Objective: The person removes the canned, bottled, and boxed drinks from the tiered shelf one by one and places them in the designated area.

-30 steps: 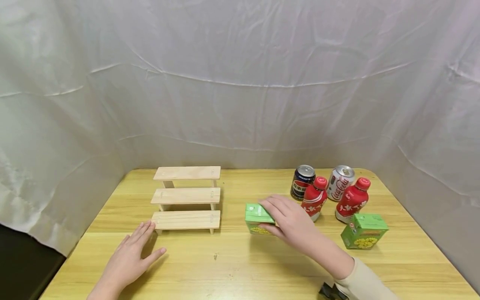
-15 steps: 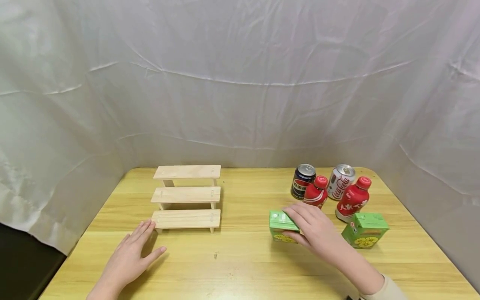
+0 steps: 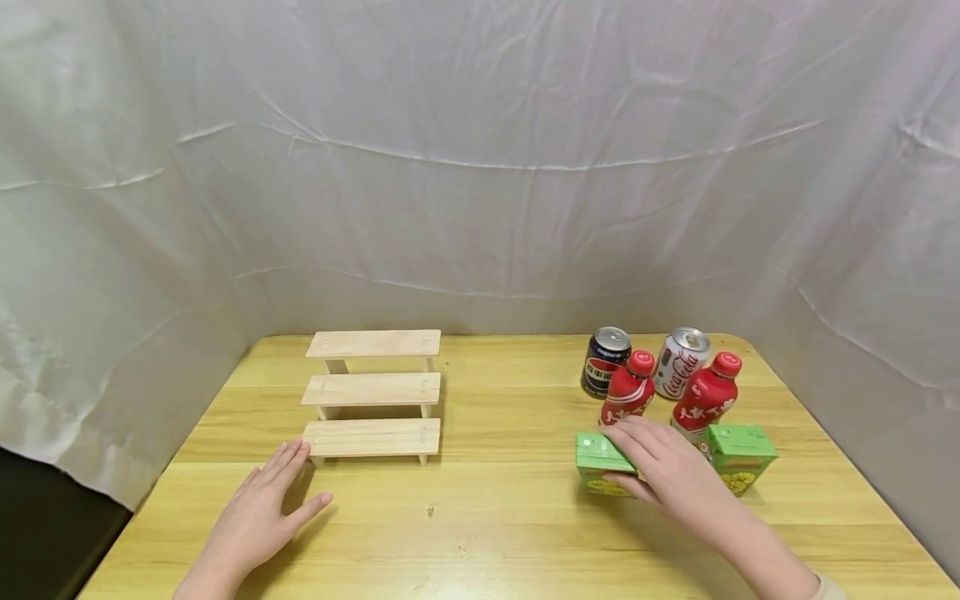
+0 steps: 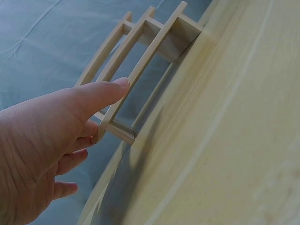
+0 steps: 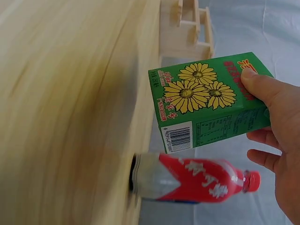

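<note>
My right hand (image 3: 667,471) grips a green drink carton (image 3: 602,462) by its upper part, thumb on the front and fingers behind. In the right wrist view the carton (image 5: 201,101) shows yellow flowers and a barcode, and its base is raised off the table. Just behind it stands a red-capped bottle (image 3: 628,392). A second green carton (image 3: 742,454) is partly covered by the right hand. My left hand (image 3: 258,512) lies with fingers extended, its fingertips at the left end of the lowest step of a three-tier wooden shelf (image 3: 372,437).
A dark can (image 3: 606,362), a white Coca-Cola can (image 3: 681,364) and another red bottle (image 3: 707,396) stand at the back right of the wooden table (image 3: 480,533). Pale cloth (image 3: 480,208) hangs around the back and sides.
My right hand has carried the green carton rightward and slightly nearer, to in front of the left red bottle. The left hand and the shelf have stayed in place.
</note>
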Demonstrator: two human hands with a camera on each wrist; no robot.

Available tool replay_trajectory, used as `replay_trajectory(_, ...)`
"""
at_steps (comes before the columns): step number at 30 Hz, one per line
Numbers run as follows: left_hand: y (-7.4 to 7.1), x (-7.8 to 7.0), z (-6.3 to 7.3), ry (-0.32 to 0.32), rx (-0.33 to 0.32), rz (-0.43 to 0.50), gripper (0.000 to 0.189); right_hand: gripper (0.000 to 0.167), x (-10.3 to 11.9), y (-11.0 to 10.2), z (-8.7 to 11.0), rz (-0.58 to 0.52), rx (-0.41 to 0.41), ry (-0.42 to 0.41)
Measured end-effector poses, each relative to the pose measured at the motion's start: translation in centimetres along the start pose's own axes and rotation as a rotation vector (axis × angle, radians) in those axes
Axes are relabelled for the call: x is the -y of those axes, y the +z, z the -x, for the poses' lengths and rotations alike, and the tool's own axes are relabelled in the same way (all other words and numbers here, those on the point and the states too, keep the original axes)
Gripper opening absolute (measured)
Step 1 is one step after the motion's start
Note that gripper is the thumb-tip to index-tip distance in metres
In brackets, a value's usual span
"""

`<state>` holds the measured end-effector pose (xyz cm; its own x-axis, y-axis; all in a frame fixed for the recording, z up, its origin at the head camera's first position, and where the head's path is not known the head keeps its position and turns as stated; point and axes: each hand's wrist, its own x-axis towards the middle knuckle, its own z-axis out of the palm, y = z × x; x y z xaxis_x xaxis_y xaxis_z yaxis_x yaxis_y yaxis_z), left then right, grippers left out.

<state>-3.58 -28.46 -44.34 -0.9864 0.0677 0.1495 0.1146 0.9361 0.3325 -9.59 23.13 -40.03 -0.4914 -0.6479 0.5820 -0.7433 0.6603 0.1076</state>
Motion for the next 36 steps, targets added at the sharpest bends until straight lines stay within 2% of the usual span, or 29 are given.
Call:
replay_trajectory(9,0.0,-0.2,0.0,0.001,-0.001,0.011,0.085,0.060,-1.3,-0.3,1.6,0.013,0.033,0.032)
replay_trajectory(15,0.1,-0.2,-0.2,0.004,-0.004,0.008,0.085,0.054,-1.9,-0.5,2.4,-0.007,0.050,0.071)
replay_trajectory(27,0.1,-0.1,-0.2,0.011,-0.019,0.012,0.085,0.055,-2.9,-0.7,3.0,-0.013,0.089,0.120)
replay_trajectory(36,0.0,-0.1,0.0,0.001,-0.003,0.029,0.086,0.057,-3.4,-0.8,3.4,-0.002,0.093,0.130)
